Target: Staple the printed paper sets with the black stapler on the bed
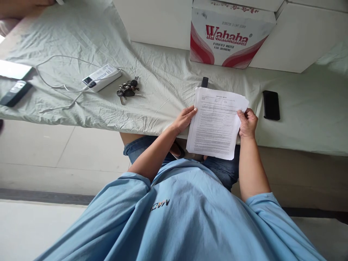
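Note:
A stack of printed papers [214,127] is held between my two hands, over the near edge of the cloth-covered table. My left hand [185,119] grips its left side, thumb on top and fingers mostly underneath. On the upper right side, my right hand [248,122] pinches the sheets with the thumb on the printed face. The sheets are slightly fanned, with several edges showing at the left and lower side. Just beyond the top edge lies a small black object [204,82], partly covered by the papers. A black phone [271,105] rests to the right of my right hand.
A bunch of keys [127,90] and a white power strip or adapter [102,77] with a white cable [65,87] lie to the left. Farther left is a dark device [15,93]. A Wahaha water carton [231,36] stands at the back. Another person's arm [24,7] shows top left.

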Demonstrator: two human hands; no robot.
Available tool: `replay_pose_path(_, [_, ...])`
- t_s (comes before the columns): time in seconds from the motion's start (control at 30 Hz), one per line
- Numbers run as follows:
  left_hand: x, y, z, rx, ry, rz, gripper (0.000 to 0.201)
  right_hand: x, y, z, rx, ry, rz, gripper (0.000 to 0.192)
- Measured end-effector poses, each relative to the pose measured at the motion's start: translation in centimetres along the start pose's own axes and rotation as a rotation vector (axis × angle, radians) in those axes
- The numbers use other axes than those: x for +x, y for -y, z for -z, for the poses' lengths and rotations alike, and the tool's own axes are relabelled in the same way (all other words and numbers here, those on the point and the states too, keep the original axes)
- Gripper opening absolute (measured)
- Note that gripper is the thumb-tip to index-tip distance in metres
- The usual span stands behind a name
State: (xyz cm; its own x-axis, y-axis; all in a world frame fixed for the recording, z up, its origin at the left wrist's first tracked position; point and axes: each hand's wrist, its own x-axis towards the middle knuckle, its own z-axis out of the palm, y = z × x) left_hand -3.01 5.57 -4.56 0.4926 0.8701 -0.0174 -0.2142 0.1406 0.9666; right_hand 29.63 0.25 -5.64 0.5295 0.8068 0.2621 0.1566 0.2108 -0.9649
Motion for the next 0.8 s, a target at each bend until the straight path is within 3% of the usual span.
replay_pose_path(0.4, [-0.3,-0.4,-0.1,0.028,-0.015,-0.012,0.071,0.4,-0.4,0.1,0.078,-0.074,0.033,0.069])
replay_pose_path(0.8, [-0.3,-0.3,-0.5,0.059,-0.027,-0.027,0.068,0.0,0.6,0.0,0.045,-0.030,-0.093,0.069])
